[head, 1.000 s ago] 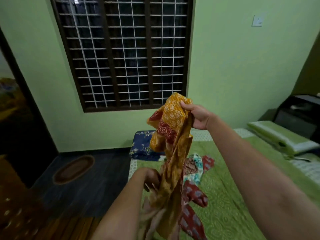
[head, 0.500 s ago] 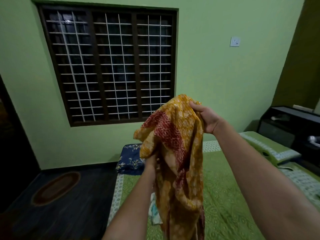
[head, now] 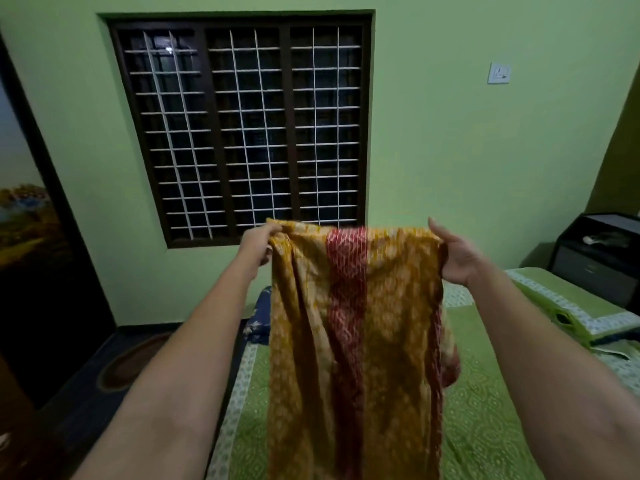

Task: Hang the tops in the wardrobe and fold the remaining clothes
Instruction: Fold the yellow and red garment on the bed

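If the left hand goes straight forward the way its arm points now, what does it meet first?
Most likely the window. The left hand, gripping the yellow cloth, points up and away toward the window's lower edge. Nothing shows between them, though depth is unclear.

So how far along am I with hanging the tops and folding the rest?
Nothing looks finished: no hung or folded clothes are in view. In hand: your left hand and right hand hold the yellow and red garment by its top edge, spread out above the green bed. Left: hang or fold it; any other clothes and the wardrobe are out of view.
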The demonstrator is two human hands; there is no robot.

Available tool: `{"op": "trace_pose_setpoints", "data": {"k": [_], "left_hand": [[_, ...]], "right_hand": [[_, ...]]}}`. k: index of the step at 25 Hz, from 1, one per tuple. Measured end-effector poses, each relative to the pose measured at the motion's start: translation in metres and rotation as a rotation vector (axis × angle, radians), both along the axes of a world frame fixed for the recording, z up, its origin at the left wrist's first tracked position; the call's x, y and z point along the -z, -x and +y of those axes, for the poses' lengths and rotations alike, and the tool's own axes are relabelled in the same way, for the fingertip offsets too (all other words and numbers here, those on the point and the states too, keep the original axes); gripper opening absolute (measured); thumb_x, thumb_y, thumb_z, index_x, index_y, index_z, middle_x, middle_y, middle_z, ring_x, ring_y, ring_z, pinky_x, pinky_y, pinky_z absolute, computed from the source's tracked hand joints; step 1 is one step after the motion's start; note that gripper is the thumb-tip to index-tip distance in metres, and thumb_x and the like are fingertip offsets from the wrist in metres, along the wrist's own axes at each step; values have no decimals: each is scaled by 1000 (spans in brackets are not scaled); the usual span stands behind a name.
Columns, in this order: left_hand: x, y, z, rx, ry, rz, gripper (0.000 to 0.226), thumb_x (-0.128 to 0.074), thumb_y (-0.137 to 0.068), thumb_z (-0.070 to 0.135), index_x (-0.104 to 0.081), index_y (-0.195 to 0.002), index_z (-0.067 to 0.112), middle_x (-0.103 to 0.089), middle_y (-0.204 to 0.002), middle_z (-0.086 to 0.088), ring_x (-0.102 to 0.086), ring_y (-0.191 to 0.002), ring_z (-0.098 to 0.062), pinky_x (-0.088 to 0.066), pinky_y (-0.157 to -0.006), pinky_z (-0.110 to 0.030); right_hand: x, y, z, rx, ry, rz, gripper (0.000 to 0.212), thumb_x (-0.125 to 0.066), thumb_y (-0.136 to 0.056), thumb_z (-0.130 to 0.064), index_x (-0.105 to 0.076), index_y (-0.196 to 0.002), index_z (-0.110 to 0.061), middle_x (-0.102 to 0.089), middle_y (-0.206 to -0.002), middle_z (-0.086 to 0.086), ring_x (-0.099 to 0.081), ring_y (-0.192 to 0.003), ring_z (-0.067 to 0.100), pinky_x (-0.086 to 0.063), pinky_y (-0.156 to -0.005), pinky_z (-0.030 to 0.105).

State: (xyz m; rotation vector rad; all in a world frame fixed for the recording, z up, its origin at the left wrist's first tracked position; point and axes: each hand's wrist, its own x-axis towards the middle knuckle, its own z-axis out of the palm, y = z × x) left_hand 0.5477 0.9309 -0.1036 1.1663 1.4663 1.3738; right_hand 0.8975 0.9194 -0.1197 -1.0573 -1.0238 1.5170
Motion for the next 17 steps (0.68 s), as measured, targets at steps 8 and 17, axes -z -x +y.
{"op": "trace_pose_setpoints", "data": {"k": [8, 17], "left_hand": [[85, 15, -19, 266, 388, -237, 40, -45, -98, 40, -66, -95, 6, -68, -93, -16, -64, -85, -27, -50, -83, -39], [99, 53, -26, 105, 597, -122, 34, -49, -98, 27, -59, -106, -5, -68, -71, -18, -59, -78, -29, -54, -63, -36]], "right_hand": [[52, 24, 22, -12, 181, -273, 40, -64, -87, -34, -65, -113, -3, -73, -97, 11, -70, -88, 22, -52, -92, 36], [81, 23, 27, 44, 190, -802, 56, -68, -86, -36, -57, -120, 7, -64, -104, 16, -60, -102, 34, -50, -84, 38]]}}
